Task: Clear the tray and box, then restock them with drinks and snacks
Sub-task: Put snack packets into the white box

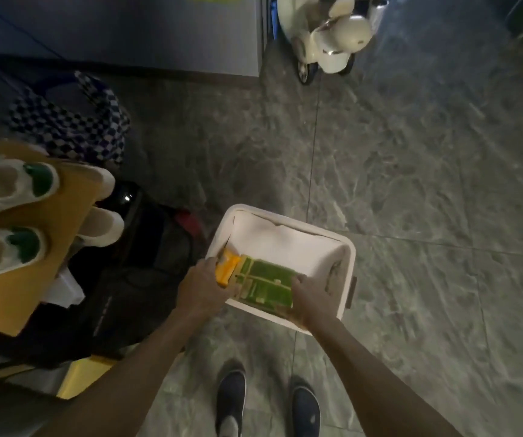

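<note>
The white box (346,280) lies at 12 o'clock from the person's shoes (231,402). The green drink multipack (264,283) sits inside, against the 6 o'clock wall. The orange pack (228,271) touches it at 9 o'clock.

- Left hand (201,287): fingers curled round the orange pack.
- Right hand (309,299): fingers appear to grip the multipack's 3 o'clock end; motion blur limits certainty.

Caution: an uneven lift can tilt the multipack, snag the white liner (285,244), or drop the packs onto the floor (411,184).

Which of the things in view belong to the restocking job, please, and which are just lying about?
Job: box, green pack, orange pack, left hand, right hand.

Lying about: sneakers, checked bag, toy scooter, black bag.
</note>
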Available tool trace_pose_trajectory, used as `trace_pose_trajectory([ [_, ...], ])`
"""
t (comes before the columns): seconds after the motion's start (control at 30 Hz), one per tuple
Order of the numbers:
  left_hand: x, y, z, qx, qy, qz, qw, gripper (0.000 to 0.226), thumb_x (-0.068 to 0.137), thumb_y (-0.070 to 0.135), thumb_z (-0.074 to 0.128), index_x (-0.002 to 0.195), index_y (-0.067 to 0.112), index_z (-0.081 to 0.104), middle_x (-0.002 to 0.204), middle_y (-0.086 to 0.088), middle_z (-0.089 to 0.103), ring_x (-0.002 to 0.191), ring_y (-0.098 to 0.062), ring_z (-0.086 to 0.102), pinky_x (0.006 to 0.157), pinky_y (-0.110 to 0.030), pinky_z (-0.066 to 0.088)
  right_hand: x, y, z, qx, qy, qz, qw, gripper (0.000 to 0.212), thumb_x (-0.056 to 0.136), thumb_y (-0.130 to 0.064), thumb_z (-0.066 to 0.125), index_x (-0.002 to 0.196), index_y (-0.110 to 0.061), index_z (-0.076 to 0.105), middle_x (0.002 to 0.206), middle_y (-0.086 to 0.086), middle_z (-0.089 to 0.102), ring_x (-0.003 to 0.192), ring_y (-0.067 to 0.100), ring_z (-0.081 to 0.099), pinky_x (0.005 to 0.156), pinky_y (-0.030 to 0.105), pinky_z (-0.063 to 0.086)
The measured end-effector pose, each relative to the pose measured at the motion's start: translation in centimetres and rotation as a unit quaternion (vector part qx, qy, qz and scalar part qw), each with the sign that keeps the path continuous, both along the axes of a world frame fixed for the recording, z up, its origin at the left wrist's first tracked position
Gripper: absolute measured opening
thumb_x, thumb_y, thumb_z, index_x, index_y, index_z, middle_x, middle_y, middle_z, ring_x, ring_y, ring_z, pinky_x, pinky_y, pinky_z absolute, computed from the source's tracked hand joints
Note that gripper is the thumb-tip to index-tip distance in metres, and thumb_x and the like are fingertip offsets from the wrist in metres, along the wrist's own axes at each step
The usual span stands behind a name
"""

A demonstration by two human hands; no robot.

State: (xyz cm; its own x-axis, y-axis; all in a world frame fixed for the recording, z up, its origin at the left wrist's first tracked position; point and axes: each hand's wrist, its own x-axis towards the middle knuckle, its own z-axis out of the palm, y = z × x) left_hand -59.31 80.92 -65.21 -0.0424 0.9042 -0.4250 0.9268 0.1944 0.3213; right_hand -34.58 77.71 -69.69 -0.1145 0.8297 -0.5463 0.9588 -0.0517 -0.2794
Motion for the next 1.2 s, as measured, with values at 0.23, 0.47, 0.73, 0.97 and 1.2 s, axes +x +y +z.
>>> trace_pose_trajectory([
  [0.23,0.9,2.5,-10.2,0.016,0.061,-0.115,0.991,0.069,0.090,0.050,0.077,0.148,0.029,0.046,0.146,-0.005,0.047,0.132,-0.028,0.053,0.094,-0.043,0.057,-3.1,1.8,-9.3,-0.053,-0.012,0.052,0.997,0.094,0.090,-0.055,0.076,0.166,-0.024,0.028,0.170,0.015,0.029,0.155,0.044,0.028,0.119,0.060,0.039],
  [0.47,0.6,2.8,-14.2,0.038,0.111,-0.127,0.985,0.071,0.094,0.039,0.075,0.153,0.033,0.035,0.140,-0.010,0.053,0.116,-0.030,0.063,0.086,-0.045,0.061,-2.6,2.8,-12.7,-0.098,-0.005,0.069,0.993,0.121,0.085,-0.067,0.077,0.170,-0.036,-0.003,0.175,0.005,-0.027,0.154,0.048,-0.031,0.120,0.082,0.013],
  [0.73,0.5,4.0,-15.0,0.041,0.144,-0.152,0.977,0.062,0.099,0.029,0.070,0.152,0.028,0.037,0.126,-0.008,0.062,0.100,-0.025,0.070,0.081,-0.039,0.063,-3.1,5.1,-13.8,-0.157,-0.055,0.124,0.978,0.148,0.080,-0.036,0.093,0.162,-0.034,-0.031,0.167,0.013,-0.041,0.151,0.054,-0.033,0.110,0.092,0.008],
  [0.97,0.6,3.7,-13.9,0.047,0.095,-0.112,0.988,0.068,0.095,0.026,0.075,0.152,0.031,0.039,0.127,-0.004,0.062,0.105,-0.024,0.068,0.085,-0.040,0.061,-1.8,4.5,-13.4,-0.095,-0.064,0.125,0.985,0.152,0.070,-0.045,0.098,0.165,-0.038,-0.021,0.173,0.013,-0.022,0.159,0.051,-0.012,0.112,0.089,0.019],
  [1.2,0.0,4.1,-8.0,0.109,0.002,-0.045,0.993,0.072,0.089,0.025,0.077,0.152,0.034,0.043,0.124,-0.004,0.064,0.099,-0.028,0.071,0.081,-0.048,0.064,1.0,3.9,-7.5,-0.037,-0.048,0.062,0.996,0.158,0.059,-0.074,0.090,0.165,-0.039,-0.021,0.174,0.012,-0.007,0.156,0.050,0.008,0.117,0.082,0.023],
])
